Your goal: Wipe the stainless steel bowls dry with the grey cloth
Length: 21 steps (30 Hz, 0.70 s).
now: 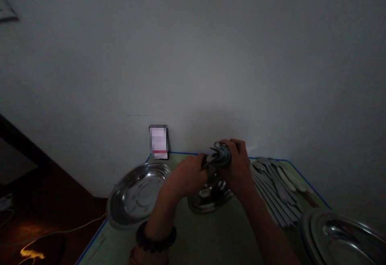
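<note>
My left hand (188, 176), with a dark beaded bracelet on its wrist, is closed around a dark thing with a thin, pale, blade-like end whose kind I cannot make out. Close beside it, my right hand (238, 164) grips a rounded black-and-white textured object (222, 154); pointed pieces stick out of its left side. The two held things meet or overlap. Below both hands is a shiny metal bowl (208, 206), partly covered by them. The dim light leaves the fingertips unclear.
A wide metal basin (132, 212) sits at the left table edge. Several spoons and other flatware (276, 188) lie at the right, beyond stacked metal basins (316, 233). A phone (159, 142) leans against the wall behind the table. A cable (69, 230) runs off to the left.
</note>
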{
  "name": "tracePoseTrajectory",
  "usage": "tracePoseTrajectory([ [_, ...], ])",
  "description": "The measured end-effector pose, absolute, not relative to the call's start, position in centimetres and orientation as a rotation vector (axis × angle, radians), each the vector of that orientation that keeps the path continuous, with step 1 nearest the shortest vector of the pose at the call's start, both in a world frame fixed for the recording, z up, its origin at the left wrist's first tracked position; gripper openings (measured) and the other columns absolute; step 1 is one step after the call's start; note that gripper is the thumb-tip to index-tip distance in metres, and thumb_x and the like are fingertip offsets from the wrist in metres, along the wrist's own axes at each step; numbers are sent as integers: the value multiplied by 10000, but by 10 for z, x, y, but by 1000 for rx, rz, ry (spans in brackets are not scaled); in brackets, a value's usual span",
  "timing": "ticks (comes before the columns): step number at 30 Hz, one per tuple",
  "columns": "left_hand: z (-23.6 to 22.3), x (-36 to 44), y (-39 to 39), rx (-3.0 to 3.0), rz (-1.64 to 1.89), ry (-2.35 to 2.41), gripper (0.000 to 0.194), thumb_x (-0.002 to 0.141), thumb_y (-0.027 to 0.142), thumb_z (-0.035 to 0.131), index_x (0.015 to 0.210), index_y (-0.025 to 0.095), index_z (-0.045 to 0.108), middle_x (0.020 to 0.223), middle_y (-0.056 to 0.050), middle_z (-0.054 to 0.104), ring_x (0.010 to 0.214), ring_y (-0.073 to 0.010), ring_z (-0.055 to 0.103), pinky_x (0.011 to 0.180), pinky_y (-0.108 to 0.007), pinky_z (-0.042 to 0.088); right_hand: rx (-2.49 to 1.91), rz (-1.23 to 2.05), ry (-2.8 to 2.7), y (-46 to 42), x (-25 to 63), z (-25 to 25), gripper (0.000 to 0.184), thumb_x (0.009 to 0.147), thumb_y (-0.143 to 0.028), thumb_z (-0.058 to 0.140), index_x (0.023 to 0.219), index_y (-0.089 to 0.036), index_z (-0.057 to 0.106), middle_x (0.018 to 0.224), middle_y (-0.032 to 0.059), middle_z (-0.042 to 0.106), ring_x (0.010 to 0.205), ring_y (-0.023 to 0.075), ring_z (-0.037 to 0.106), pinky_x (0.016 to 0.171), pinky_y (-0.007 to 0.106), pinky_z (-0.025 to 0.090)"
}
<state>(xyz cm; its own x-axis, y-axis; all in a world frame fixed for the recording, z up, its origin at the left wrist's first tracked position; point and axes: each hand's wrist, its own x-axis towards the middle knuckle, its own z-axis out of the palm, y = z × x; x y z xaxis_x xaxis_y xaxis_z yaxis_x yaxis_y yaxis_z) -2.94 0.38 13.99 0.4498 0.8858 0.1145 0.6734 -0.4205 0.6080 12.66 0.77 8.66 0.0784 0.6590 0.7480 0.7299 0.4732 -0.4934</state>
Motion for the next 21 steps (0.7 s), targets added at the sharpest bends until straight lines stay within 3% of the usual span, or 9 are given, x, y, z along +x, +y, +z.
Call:
tracePoseTrajectory([
  [4, 147, -33, 1, 2202, 616, 1203, 258, 714, 171, 480, 886, 197, 669, 905, -78, 729, 816, -233, 644, 744, -339, 469, -1200, -56, -1653, 4, 133, 91, 402, 717, -166, 603, 1104, -258, 549, 1114, 81, 449, 1057, 263, 505, 918, 459, 445],
  [8, 149, -39, 2, 2186, 626, 1181, 261, 712, 175, 471, 863, 206, 681, 907, -71, 729, 838, -238, 639, 760, -343, 469, -1173, 148, -1842, -1, 140, 97, 657, 672, -85, 560, 1289, -281, 446, 1193, 81, 438, 1116, 240, 502, 977, 433, 428],
  [10, 149, -40, 2, 2180, 625, 1158, 247, 713, 186, 477, 845, 207, 685, 889, -72, 729, 827, -240, 638, 755, -345, 471, -1165, 173, -1855, -1, 141, 99, 679, 676, -64, 515, 1320, -255, 415, 1160, 84, 487, 1084, 229, 525, 961, 425, 436],
  [14, 149, -39, 0, 2163, 600, 1124, 228, 713, 199, 490, 828, 203, 687, 827, -66, 727, 744, -229, 630, 694, -337, 476, -1174, 59, -1714, -1, 138, 101, 438, 712, -94, 498, 1132, -218, 521, 972, 55, 601, 922, 213, 588, 841, 381, 473],
  [18, 150, -38, -1, 2153, 653, 1091, 206, 747, 235, 509, 838, 202, 690, 821, -54, 720, 756, -222, 624, 698, -334, 474, -1175, -63, -1625, -1, 141, 103, 176, 755, -168, 521, 917, -221, 566, 902, 46, 621, 859, 208, 585, 777, 346, 457],
  [21, 151, -40, 2, 2082, 757, 1096, 223, 795, 301, 512, 875, 196, 692, 834, -55, 714, 782, -230, 627, 716, -350, 475, -1262, -106, -1424, 5, 147, 97, 151, 767, -289, 565, 895, -210, 574, 877, 51, 623, 825, 214, 572, 752, 344, 441],
])
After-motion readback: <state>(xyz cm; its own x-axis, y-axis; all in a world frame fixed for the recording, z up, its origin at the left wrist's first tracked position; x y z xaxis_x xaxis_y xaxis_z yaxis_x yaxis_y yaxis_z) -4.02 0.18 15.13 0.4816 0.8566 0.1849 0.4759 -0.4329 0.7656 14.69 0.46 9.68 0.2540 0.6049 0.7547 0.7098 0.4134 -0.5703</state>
